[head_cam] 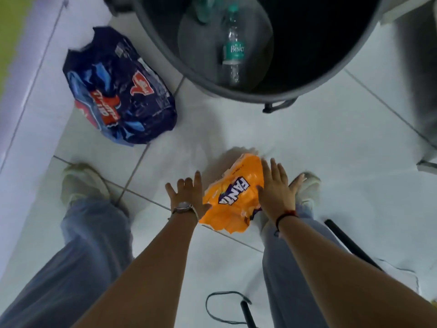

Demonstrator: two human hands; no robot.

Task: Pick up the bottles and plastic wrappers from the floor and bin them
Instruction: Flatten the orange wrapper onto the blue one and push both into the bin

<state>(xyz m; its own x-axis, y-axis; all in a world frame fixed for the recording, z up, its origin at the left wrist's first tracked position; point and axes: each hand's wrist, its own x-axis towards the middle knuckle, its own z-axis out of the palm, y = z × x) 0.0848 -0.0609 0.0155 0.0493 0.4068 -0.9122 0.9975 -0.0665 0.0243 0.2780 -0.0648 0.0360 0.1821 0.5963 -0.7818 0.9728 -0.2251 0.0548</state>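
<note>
My left hand (189, 196) and right hand (275, 189), both spread wide, flank the orange Fanta wrapper (233, 195) on the floor. Blue wrapper (118, 88) lies left of the bin (165, 55); a bottle (233, 48) sits inside.

Two crinkly plastic wrappers, one orange (233, 194) and one dark blue (119, 87). Two clear plastic bottles (233, 47) (203, 8) in one round grey bin (165, 55).

- orange wrapper (233, 194) at 6 o'clock says "FANTA", upside down
- bottle (233, 49) in the bin (165, 53) at 12 o'clock reads "Bisle", rest cut off
- blue wrapper (118, 91) at 10 o'clock: print too blurry
</note>
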